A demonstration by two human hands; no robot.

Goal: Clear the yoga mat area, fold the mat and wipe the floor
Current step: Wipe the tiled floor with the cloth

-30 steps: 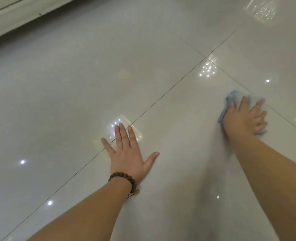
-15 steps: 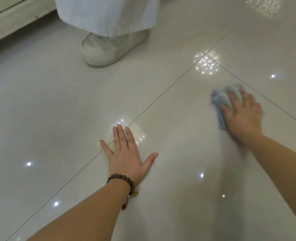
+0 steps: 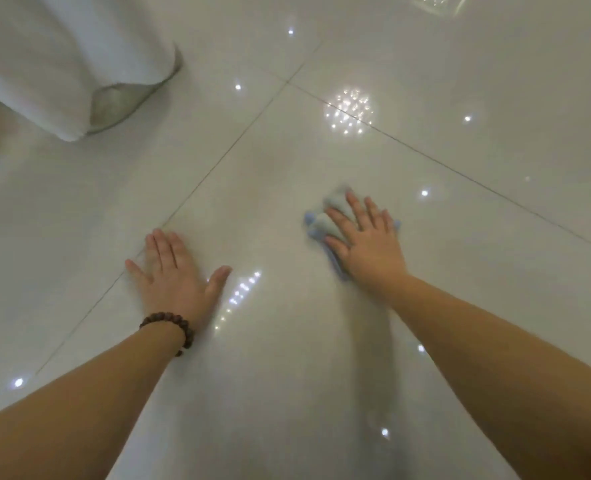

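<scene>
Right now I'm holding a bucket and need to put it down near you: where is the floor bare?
Bare tile lies between the left hand and the right hand, which presses the blue cloth flat. More lies beyond the cloth, past the grout lines. It is crowded at the upper left, where another person's white trouser leg hangs over the floor.

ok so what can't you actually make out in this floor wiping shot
- Blue cloth, head view: mostly covered by the right hand; its full shape is hidden.
- Standing person's trouser leg: cut off by the top and left edges.
- Their shoe: blurred, largely under the hem.
- Yoga mat: not in view.
</scene>
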